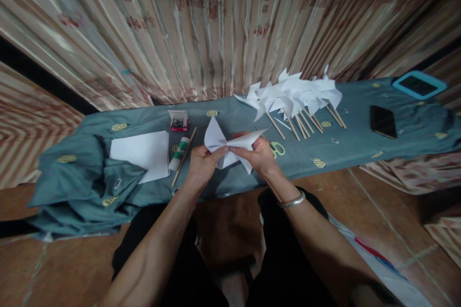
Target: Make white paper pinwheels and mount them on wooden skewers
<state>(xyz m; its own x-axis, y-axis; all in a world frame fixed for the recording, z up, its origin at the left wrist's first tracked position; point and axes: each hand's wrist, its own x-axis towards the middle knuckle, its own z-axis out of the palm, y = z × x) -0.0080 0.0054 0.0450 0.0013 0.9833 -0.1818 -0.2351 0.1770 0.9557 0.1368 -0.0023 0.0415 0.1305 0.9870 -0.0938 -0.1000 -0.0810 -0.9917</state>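
Observation:
A white paper pinwheel (pixel 215 134) with folded blades is held over the near edge of the cloth-covered table, between both hands. My left hand (pixel 205 160) is closed on its left side, thumb pressed near the middle. From the right, my right hand (pixel 259 153) grips it too, its thumb meeting the left one at the centre. Some of the fingers are hidden behind the paper. Just left of my left hand lie a wooden stick (pixel 184 156) and a green and white glue stick (pixel 179 153). Green-handled scissors (pixel 278 149) lie beside my right hand, partly covered by it.
Finished-looking pinwheels on sticks (pixel 295 96) are heaped at the back right. A stack of white paper (pixel 144 153) and an open red box of small metal pins (pixel 179 121) sit on the left. A phone (pixel 383 122) and a blue-framed device (pixel 419 85) lie far right. A curtain (pixel 216 33) hangs behind.

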